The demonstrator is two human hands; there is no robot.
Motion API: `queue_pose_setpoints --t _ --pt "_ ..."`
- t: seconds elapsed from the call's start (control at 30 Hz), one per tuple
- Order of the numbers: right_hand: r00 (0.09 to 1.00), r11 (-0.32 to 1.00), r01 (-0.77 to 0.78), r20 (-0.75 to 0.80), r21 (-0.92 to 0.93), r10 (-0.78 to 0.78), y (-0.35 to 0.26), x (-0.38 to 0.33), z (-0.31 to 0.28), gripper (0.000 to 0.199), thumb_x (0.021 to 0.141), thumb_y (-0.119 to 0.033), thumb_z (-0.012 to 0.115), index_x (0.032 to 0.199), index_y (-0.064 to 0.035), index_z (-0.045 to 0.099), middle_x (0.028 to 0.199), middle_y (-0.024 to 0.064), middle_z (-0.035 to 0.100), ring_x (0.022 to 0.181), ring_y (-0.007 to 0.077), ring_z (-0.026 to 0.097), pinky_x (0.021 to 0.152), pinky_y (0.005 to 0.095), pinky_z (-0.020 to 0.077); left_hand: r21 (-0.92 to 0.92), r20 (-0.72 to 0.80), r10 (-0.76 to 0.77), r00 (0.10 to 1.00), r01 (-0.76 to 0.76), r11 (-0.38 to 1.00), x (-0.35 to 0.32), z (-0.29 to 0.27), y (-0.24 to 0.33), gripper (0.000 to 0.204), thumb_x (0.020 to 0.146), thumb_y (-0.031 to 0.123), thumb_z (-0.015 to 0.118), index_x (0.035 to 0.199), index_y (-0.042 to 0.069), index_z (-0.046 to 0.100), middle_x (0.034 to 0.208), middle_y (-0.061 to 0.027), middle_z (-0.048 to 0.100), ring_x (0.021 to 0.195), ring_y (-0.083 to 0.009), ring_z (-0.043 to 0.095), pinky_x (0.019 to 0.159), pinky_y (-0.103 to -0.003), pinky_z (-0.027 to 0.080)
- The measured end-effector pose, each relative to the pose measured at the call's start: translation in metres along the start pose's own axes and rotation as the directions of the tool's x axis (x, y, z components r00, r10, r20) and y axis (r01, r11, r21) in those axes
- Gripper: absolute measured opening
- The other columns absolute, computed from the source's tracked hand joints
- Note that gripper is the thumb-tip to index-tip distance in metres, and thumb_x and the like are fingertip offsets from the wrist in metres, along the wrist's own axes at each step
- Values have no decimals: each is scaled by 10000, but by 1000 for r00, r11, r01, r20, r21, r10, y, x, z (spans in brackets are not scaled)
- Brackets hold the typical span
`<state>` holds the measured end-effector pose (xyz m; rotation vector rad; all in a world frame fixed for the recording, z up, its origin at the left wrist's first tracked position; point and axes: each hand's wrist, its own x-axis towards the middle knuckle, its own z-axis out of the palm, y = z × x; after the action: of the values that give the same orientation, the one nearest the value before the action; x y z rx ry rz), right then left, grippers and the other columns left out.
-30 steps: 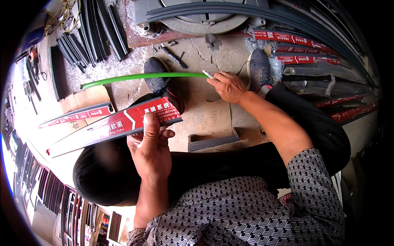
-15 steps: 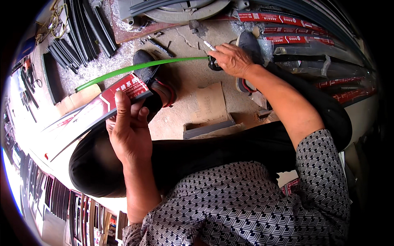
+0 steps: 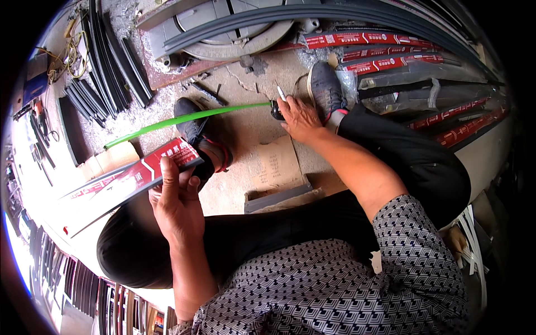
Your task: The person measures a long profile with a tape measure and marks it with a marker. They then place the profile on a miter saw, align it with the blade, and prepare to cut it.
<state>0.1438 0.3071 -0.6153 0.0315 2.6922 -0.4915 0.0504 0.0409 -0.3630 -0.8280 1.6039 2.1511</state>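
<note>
My left hand (image 3: 180,215) is closed on the near end of a long grey profile strip (image 3: 139,177) covered with red and white film. The thumb lies along its top, and the strip runs away to the lower left. On the other side, my right hand (image 3: 303,118) grips a black tape measure (image 3: 276,110) down by my shoes. Its green blade (image 3: 187,118) is drawn out to the left, bowing above one shoe and beyond the strip. A white pen (image 3: 281,92) sticks out between the right fingers. The right palm is hidden.
A cardboard piece with handwriting (image 3: 274,164) and an open box (image 3: 279,198) lie between my legs. Black and grey profiles (image 3: 109,61) are stacked far left, red-wrapped ones (image 3: 385,64) far right. A round metal machine base (image 3: 234,42) stands ahead.
The whole scene sits lower in the picture as the view shifts. My right hand has come slightly nearer with the tape measure. Both holds look the same.
</note>
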Motion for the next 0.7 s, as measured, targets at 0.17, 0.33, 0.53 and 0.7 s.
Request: queue_pose_setpoints --t 0.17,0.33,0.53,0.7 --pt "999 1000 -21 -26 17 22 5 10 10 695 859 -257 785 1452 -70 476 1266 138 531 1158 318 581 937 453 517 50 14 1 1000 -2 999 3 5 -4 180 1029 183 668 1159 59 664 1014 -50 754 822 -132 744 633 -235 549" --pt "998 995 59 -29 77 -56 -8 11 4 618 819 -321 826 1299 -69 529 1192 137 538 1129 321 597 913 446 546 92 11 -4 1000 3 996 3 7 -4 192 1033 179 658 1181 58 678 1017 -57 763 829 -139 752 652 -240 561" --pt "993 966 110 -69 233 -96 -46 13 8 625 773 -329 840 1252 -54 547 1159 148 556 1052 340 640 872 453 565 134 -11 -18 1000 20 991 2 15 -5 186 1032 198 664 1165 68 651 1007 -45 750 813 -129 741 647 -234 552" --pt "990 940 135 -86 313 -113 -77 18 -3 610 773 -362 836 1225 -56 563 1132 157 567 1045 342 659 864 454 569 133 -46 -36 998 41 990 1 20 -4 161 1040 187 651 1167 90 642 999 -29 750 808 -119 734 637 -234 538"
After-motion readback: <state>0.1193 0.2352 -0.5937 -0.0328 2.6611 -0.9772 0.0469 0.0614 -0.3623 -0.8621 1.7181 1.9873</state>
